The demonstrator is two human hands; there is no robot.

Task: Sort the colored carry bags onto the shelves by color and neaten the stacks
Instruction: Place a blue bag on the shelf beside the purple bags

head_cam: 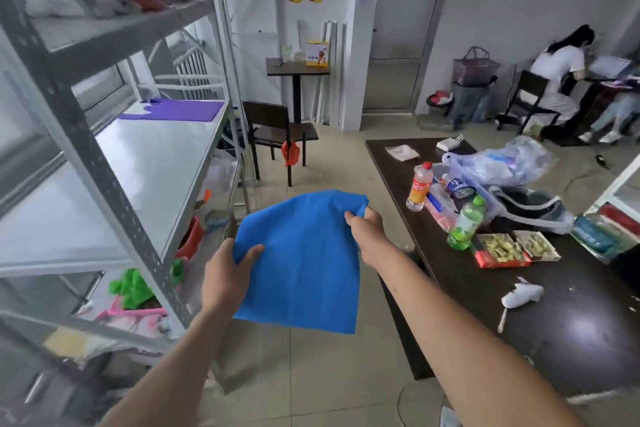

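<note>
Blue carry bag (304,260) is hanging mid-frame above the floor; the left hand (227,272) is pinching its left edge, the right hand (365,224) is gripping its upper right corner; further off, upper left, a purple bag (180,110) is lying flat on the metal shelf (145,163)

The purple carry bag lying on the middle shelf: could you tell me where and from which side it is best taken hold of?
The purple carry bag lies flat at the far end of the middle shelf, its handle loops pointing toward the window side. Probably best to reach in from the open aisle side and pinch the near straight edge, since it lies closest to the shelf's front.
</note>
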